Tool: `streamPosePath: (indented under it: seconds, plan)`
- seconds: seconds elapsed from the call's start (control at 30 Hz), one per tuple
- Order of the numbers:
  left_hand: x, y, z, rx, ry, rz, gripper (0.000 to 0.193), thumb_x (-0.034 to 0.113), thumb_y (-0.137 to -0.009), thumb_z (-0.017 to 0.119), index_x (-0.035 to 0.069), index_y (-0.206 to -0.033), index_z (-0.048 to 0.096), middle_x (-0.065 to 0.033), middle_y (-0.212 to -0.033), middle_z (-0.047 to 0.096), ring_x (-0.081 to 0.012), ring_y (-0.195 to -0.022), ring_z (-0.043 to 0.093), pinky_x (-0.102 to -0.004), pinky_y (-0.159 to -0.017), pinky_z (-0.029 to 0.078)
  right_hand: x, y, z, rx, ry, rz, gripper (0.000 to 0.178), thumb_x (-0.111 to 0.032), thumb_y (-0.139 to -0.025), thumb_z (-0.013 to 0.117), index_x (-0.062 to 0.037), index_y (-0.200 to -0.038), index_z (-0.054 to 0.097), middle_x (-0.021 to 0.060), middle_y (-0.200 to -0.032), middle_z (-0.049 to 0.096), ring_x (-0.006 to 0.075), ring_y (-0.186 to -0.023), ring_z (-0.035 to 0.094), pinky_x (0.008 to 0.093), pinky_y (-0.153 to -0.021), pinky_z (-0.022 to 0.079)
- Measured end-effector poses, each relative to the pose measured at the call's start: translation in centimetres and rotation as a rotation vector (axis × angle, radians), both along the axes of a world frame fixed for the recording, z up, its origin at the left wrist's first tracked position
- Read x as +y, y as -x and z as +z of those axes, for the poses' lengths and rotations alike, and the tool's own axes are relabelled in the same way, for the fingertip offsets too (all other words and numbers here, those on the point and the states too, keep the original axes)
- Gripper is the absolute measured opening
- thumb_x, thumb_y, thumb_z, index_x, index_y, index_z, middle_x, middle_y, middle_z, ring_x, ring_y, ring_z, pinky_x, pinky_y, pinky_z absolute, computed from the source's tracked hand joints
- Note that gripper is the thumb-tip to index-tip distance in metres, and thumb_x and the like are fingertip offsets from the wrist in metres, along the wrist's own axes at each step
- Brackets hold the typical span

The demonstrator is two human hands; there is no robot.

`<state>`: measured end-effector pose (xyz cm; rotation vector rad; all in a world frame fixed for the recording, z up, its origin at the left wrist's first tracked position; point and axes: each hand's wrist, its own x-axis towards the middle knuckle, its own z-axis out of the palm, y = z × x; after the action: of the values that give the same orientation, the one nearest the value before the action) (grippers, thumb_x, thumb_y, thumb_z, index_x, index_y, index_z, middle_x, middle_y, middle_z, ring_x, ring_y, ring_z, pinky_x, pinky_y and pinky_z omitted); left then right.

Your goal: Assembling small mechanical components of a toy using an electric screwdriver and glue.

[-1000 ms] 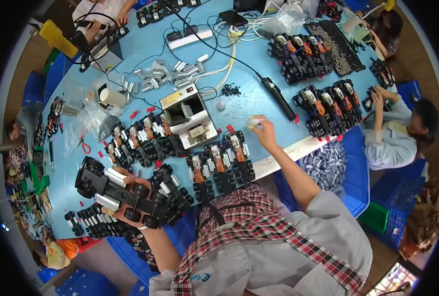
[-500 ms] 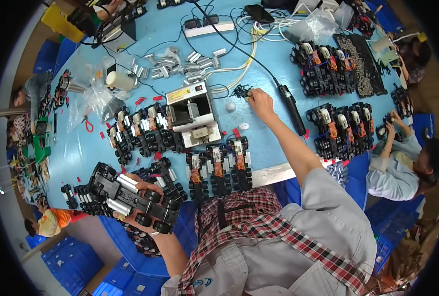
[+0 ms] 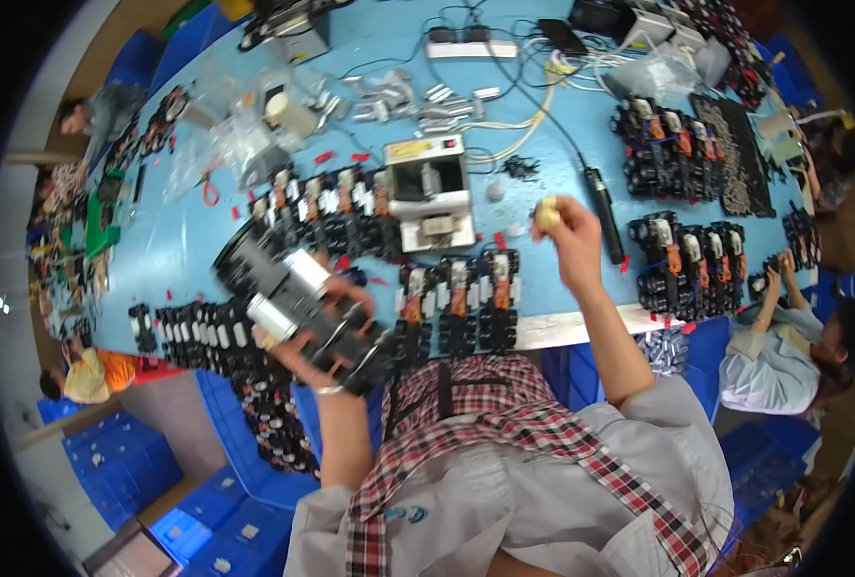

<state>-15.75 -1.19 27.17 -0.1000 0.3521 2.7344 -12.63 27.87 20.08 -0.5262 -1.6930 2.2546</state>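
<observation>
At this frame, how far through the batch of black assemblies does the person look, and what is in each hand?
Done, by the look of it: rows of black assemblies stand lined up on the blue table. In hand: the left hand holds one black assembly with white cylinders, lifted above the table; the right hand pinches a small pale yellow piece. Left: cannot tell how many units remain unfinished; loose metal parts lie farther back.
</observation>
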Motion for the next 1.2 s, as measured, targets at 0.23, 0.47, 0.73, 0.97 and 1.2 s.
streamPosePath:
  seconds: [0.23,0.47,0.73,0.97,1.2]
  plan:
    - [1.2,-0.4,0.9,0.049,-0.200,-0.207,0.088,0.058,-0.067,0.063,0.005,-0.130,0.031,-0.0101,-0.121,0.047,-0.0264,-0.106,0.049,-0.0526,-0.090,0.039,-13.4,-2.1,6.8,0.438,-0.266,0.137,0.019,0.007,-0.074,0.054,-0.0007,-0.088,0.064,0.0092,-0.079,0.063,0.0134,-0.064,0.060,0.0236,-0.056,0.047]
    - [-3.9,-0.8,2.0,0.115,-0.107,-0.144,0.092,0.063,-0.067,0.059,0.004,-0.132,0.028,-0.0119,-0.119,0.049,-0.0236,-0.104,0.052,-0.0493,-0.099,0.032,-18.1,-1.8,7.1,0.495,-0.785,0.047,0.018,0.009,-0.071,0.059,-0.0018,-0.084,0.064,0.0077,-0.080,0.059,0.0178,-0.067,0.060,0.0264,-0.059,0.049]
    - [-9.9,0.3,3.0,0.213,-0.167,-0.022,0.087,0.059,-0.069,0.060,0.009,-0.132,0.029,-0.0095,-0.128,0.042,-0.0221,-0.103,0.053,-0.0508,-0.099,0.032,-23.5,-0.1,11.6,0.342,-0.753,0.230,0.015,0.004,-0.067,0.063,-0.0019,-0.080,0.058,0.0084,-0.089,0.058,0.0197,-0.078,0.057,0.0272,-0.067,0.045]
    - [-11.7,0.9,3.4,0.271,-0.190,0.100,0.083,0.056,-0.070,0.060,0.014,-0.134,0.027,-0.0101,-0.130,0.039,-0.0247,-0.104,0.052,-0.0481,-0.096,0.036,-28.2,-1.2,13.9,0.426,-0.600,0.291,0.014,-0.004,-0.065,0.068,-0.0031,-0.074,0.058,0.0106,-0.104,0.048,0.0224,-0.096,0.051,0.0314,-0.082,0.040]
    - [-12.0,0.7,3.1,0.367,-0.086,0.151,0.085,0.051,-0.071,0.062,0.013,-0.136,0.022,-0.0149,-0.130,0.037,-0.0297,-0.105,0.051,-0.0471,-0.087,0.045,-29.3,-1.1,13.7,0.406,-0.732,0.249,0.012,-0.002,-0.065,0.068,-0.0030,-0.072,0.058,0.0119,-0.108,0.046,0.0254,-0.101,0.049,0.0356,-0.086,0.038]
